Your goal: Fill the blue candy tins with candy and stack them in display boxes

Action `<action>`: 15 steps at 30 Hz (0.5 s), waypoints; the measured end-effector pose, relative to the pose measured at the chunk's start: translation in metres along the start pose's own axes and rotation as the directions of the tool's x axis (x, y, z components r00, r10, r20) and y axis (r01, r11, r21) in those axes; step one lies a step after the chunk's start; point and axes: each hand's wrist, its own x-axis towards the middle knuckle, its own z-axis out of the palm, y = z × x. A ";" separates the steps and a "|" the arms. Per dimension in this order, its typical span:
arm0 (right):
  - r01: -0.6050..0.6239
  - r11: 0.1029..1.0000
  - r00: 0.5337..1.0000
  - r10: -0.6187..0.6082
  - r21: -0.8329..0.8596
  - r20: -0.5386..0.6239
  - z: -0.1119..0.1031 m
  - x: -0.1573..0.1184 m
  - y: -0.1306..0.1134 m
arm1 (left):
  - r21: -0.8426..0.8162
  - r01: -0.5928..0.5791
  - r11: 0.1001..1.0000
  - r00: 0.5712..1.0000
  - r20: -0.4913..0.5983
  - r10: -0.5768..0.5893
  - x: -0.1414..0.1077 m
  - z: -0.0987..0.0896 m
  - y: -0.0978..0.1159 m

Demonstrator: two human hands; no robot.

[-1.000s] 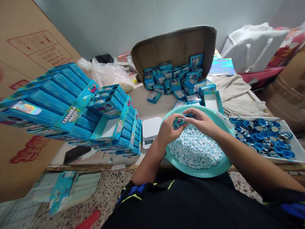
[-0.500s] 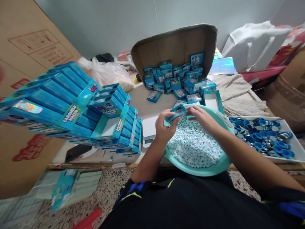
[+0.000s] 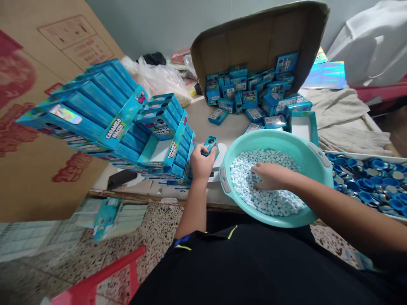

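My left hand (image 3: 202,163) is closed around a small blue candy box (image 3: 210,144), held above a white kitchen scale (image 3: 219,159) that it partly covers. In the turquoise basin (image 3: 235,148) lies a heap of pale blue and white candies (image 3: 273,199). My right hand (image 3: 270,176) reaches down into that heap, its fingers curled around some candies. Some of its fingertips are sunk among the pieces and hidden.
Display trays of blue boxes (image 3: 124,123) stack up on the left before a large carton (image 3: 73,51). Behind the basin, a tipped carton (image 3: 254,38) spills small blue boxes. Blue-rimmed metal lids (image 3: 372,182) fill a white tray at right. A dark phone (image 3: 122,179) lies near the edge.
My left hand has carried the box left and down, over the scale. My right hand has left the box and dipped into the candies. The view has shifted too.
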 end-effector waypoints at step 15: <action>-0.029 0.995 0.979 0.047 0.094 -0.200 -0.005 -0.001 0.033 | -0.281 -0.474 0.834 0.268 0.857 0.441 -0.050 -0.006 0.110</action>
